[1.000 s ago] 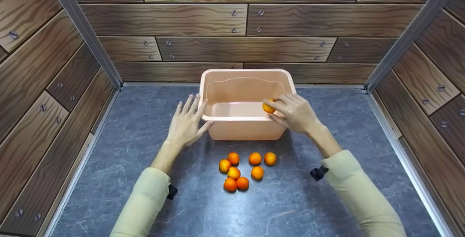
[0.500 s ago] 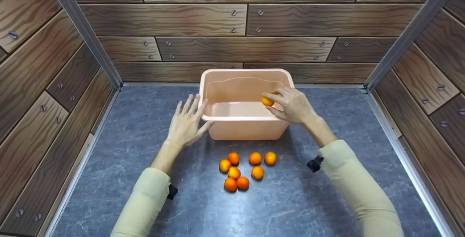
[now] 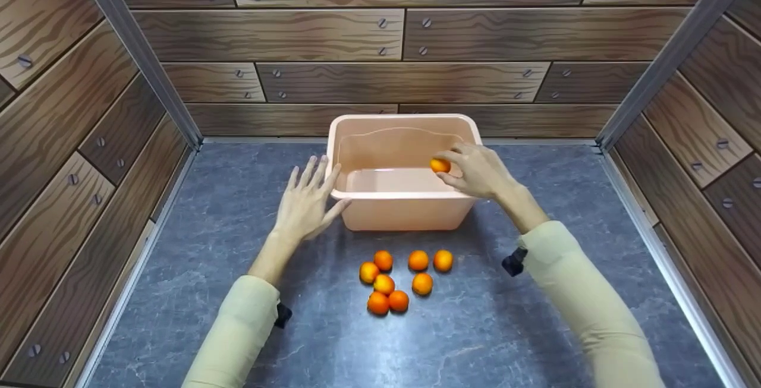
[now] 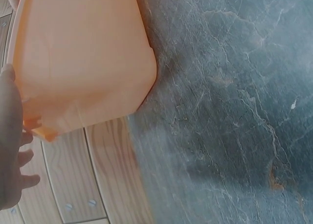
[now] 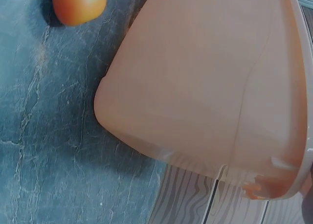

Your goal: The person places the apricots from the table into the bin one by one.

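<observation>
Head view: 1 orange [image 3: 440,165], pinched between thumb and fingers of the right hand [image 3: 478,169], over the opening of the bin, toward its right side. 1 peach-coloured bin [image 3: 407,214], upright. Left hand [image 3: 304,202], fingers spread straight, at the bin's left rim. 8 loose oranges [image 3: 384,284], before the bin: 5 left, 3 right. 1 grey marbled counter [image 3: 196,245]. 2 pale sleeves [image 3: 235,331]. Wood-patterned walls [image 3: 404,82].

Plastic tub [image 3: 410,214]: smooth walls, low gloss, faint sheen inside.
Small oranges [image 3: 423,284]: smooth, shiny skin. Tabletop [image 3: 505,328]: smooth, marble-patterned, glossy where light strikes. Sleeves [image 3: 238,328]: matt cloth, lightly creased. Wall panels [image 3: 273,34]: flat, wood-grain finish. Corner posts [image 3: 141,55]: metal in appearance, dull grey.
</observation>
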Available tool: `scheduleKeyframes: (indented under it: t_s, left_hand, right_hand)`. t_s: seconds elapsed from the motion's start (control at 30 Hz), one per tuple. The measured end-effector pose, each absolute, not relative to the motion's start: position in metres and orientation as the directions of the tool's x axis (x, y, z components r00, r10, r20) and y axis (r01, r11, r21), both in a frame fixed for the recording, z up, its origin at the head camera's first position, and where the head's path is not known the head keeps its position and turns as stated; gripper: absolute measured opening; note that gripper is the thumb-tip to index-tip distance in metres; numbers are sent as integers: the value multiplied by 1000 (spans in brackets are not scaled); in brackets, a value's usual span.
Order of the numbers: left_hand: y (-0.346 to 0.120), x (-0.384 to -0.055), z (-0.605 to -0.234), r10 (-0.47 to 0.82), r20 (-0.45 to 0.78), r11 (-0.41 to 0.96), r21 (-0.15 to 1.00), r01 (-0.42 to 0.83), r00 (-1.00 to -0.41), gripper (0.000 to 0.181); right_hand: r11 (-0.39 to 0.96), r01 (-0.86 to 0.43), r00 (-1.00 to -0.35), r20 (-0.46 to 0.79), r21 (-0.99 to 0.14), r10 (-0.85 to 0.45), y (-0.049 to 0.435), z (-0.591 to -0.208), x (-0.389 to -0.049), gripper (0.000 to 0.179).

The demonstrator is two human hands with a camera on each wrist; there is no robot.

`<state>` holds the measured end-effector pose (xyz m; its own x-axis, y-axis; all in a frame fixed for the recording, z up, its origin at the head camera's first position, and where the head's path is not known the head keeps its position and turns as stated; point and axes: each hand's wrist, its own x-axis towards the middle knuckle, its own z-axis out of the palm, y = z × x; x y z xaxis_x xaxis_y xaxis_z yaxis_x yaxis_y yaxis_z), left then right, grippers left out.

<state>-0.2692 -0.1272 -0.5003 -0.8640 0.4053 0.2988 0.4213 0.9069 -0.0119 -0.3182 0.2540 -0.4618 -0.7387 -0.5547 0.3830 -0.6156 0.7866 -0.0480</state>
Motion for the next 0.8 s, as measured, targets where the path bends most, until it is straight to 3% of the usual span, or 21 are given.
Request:
scheduleKeyframes:
  t_s: [0.37,0.8]
  left_hand:
    - [-126,-269,-501,398,298,908,10,419,-868,78]
    - [-127,-270,-500,394,263,912,9,411,-881,79]
  right_hand:
    - [814,-579,-774,342,-42,-533,254,-462,-317,40]
    - [769,-638,-672,454,47,-585,258,-459,-301,47]
